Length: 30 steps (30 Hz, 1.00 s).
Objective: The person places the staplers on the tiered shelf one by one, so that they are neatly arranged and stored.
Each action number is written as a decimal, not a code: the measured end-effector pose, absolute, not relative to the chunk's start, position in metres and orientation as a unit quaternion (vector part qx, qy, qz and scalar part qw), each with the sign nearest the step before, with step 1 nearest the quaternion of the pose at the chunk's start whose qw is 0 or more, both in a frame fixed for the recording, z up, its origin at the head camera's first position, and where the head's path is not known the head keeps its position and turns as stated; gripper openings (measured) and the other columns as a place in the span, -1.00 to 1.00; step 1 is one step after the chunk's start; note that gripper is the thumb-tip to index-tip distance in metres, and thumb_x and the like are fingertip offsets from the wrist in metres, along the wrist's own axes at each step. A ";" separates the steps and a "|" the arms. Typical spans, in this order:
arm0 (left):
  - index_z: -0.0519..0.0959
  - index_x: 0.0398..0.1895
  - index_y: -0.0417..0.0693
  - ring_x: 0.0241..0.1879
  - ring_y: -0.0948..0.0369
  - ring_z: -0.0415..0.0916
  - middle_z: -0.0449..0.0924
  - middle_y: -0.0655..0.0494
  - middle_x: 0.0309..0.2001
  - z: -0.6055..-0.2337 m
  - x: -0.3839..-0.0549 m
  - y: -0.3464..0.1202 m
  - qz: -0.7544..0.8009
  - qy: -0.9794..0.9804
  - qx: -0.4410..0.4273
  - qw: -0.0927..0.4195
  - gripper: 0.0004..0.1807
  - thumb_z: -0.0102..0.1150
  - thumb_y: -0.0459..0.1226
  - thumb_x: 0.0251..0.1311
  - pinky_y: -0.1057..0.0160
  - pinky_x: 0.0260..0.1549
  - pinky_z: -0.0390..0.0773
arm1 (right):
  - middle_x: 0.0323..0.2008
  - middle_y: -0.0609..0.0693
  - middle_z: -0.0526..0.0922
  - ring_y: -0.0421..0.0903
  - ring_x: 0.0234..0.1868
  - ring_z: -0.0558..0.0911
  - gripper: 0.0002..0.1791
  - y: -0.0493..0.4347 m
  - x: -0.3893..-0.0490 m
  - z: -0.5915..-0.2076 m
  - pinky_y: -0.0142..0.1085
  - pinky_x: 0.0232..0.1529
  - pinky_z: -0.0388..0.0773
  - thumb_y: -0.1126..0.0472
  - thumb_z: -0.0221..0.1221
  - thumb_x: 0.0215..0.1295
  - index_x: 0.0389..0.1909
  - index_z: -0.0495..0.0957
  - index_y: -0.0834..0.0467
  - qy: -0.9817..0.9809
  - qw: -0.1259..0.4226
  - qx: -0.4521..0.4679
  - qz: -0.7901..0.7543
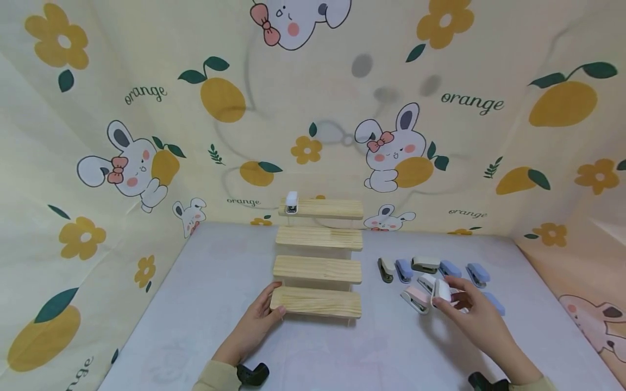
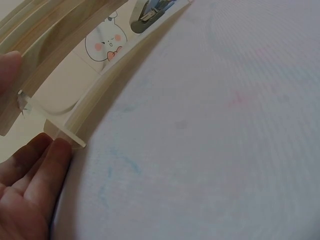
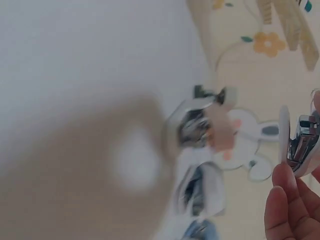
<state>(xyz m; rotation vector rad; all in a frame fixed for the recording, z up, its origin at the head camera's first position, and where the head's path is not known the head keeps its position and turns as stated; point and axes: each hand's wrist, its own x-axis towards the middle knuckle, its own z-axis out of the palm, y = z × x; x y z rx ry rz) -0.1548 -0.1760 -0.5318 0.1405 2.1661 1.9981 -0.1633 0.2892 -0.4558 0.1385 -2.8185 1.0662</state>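
Observation:
My left hand (image 1: 255,324) grips the left end of the lowest board of a tiered wooden shelf rack (image 1: 318,302). In the left wrist view the thumb is on the board and the fingers (image 2: 47,167) lie by a clear support. My right hand (image 1: 476,310) pinches a white mini stapler (image 1: 442,291) between thumb and fingers, raised above several other staplers. The right wrist view shows that stapler's metal inside (image 3: 303,137). Beneath it, a pink stapler (image 1: 415,299) and another white one (image 1: 427,282) rest on the table. A white stapler (image 1: 292,201) stands at the top board's left end.
Behind my right hand lie a dark-based cream stapler (image 1: 386,270), a blue one (image 1: 404,270), a second cream one (image 1: 425,264) and more blue ones (image 1: 477,274). A printed cloth backdrop (image 1: 337,108) rises behind the white table (image 1: 195,282).

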 end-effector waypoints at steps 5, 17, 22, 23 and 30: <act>0.13 0.47 0.19 0.43 0.11 0.02 0.05 0.00 0.48 -0.533 -0.155 -0.177 0.676 0.729 0.050 0.093 -0.24 0.25 -0.10 0.25 0.15 0.36 0.08 | -0.13 0.10 0.60 -0.08 -0.27 0.57 -0.31 0.272 -0.174 -0.444 -0.38 -0.44 0.56 -0.06 0.33 0.19 0.26 0.37 0.14 -0.926 0.096 0.073 0.358; 0.12 0.47 0.18 0.44 0.10 -0.02 0.00 0.00 0.50 -0.535 -0.155 -0.177 0.681 0.724 0.050 0.095 -0.24 0.24 -0.11 0.25 0.13 0.36 0.07 | -0.11 0.05 0.57 -0.04 -0.20 0.55 -0.29 0.218 -0.204 -0.423 -0.24 -0.29 0.58 -0.13 0.30 0.20 0.30 0.32 0.04 -0.895 0.098 0.118 0.418; 0.12 0.47 0.19 0.44 0.10 -0.02 -0.01 0.01 0.50 -0.534 -0.156 -0.176 0.678 0.727 0.048 0.096 -0.24 0.23 -0.08 0.25 0.13 0.35 0.08 | -0.07 -0.01 0.54 -0.08 -0.22 0.53 -0.32 0.195 -0.215 -0.412 -0.29 -0.33 0.61 -0.09 0.32 0.20 0.29 0.34 0.02 -0.881 0.129 0.150 0.429; 0.12 0.47 0.19 0.44 0.09 -0.02 -0.01 0.01 0.50 -0.534 -0.156 -0.176 0.678 0.728 0.048 0.096 -0.24 0.23 -0.08 0.25 0.13 0.35 0.09 | -0.06 -0.02 0.53 -0.09 -0.21 0.53 -0.33 0.190 -0.217 -0.410 -0.30 -0.33 0.60 -0.08 0.32 0.20 0.29 0.34 0.02 -0.879 0.131 0.156 0.432; 0.12 0.47 0.19 0.44 0.10 -0.02 0.00 0.02 0.50 -0.533 -0.155 -0.176 0.677 0.728 0.045 0.098 -0.24 0.24 -0.08 0.25 0.13 0.35 0.09 | 0.00 -0.03 0.51 -0.11 -0.18 0.54 -0.36 0.157 -0.236 -0.398 -0.31 -0.25 0.59 -0.02 0.33 0.21 0.25 0.37 0.08 -0.848 0.153 0.198 0.468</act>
